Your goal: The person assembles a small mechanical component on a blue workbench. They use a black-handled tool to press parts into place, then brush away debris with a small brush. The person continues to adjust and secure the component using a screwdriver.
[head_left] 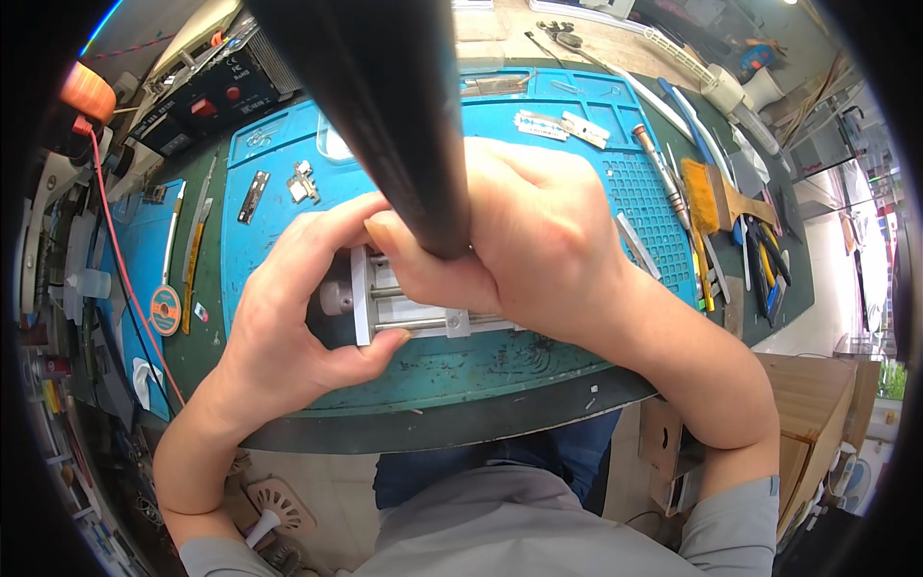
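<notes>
A small silver clamp (361,313) with a flat end plate, parallel guide rods and a round knob (336,296) lies on the blue work mat. My left hand (279,308) curls around its knob end, thumb on the near side by a rod, fingers on the far side. Over the clamp's middle, my right hand (543,240) is closed, its thumb laid across the rods. What its fingers hold is hidden. A thick black tube (394,115) comes down from the top of the view and covers part of that hand.
Razor blades (543,126) and a small circuit board (303,183) lie on the mat (461,370). To the right are a brush (707,197) and pliers (764,269). A solder-wire spool (165,310), knives and a black powered box (207,96) stand left.
</notes>
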Available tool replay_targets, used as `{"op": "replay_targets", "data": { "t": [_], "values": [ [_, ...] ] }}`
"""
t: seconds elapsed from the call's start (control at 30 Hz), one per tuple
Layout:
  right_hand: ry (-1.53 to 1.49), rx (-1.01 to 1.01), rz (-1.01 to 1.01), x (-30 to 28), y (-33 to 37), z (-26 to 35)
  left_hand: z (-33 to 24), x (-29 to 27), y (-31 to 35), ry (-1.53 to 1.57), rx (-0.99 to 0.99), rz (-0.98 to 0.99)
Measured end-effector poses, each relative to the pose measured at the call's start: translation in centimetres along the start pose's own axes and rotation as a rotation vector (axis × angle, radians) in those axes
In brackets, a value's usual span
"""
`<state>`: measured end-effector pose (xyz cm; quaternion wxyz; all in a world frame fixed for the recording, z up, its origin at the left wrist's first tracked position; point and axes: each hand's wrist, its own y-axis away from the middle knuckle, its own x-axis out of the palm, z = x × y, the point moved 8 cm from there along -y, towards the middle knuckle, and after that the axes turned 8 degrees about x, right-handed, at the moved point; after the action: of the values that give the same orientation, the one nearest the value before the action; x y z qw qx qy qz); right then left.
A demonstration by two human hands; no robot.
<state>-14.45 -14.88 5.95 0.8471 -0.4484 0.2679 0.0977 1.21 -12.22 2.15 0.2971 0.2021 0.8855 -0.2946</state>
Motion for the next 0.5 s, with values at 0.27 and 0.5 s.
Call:
{"op": "replay_targets", "data": {
  "t": [0.27,0.5],
  "values": [
    [0.005,0.006,-0.008,0.03,0.0,-0.05,0.12,-0.01,0.12,-0.002,-0.007,0.011],
    [-0.007,0.006,-0.01,-0.12,-0.07,0.0,0.26,-0.03,0.22,0.0,-0.027,0.011]
  ]
}}
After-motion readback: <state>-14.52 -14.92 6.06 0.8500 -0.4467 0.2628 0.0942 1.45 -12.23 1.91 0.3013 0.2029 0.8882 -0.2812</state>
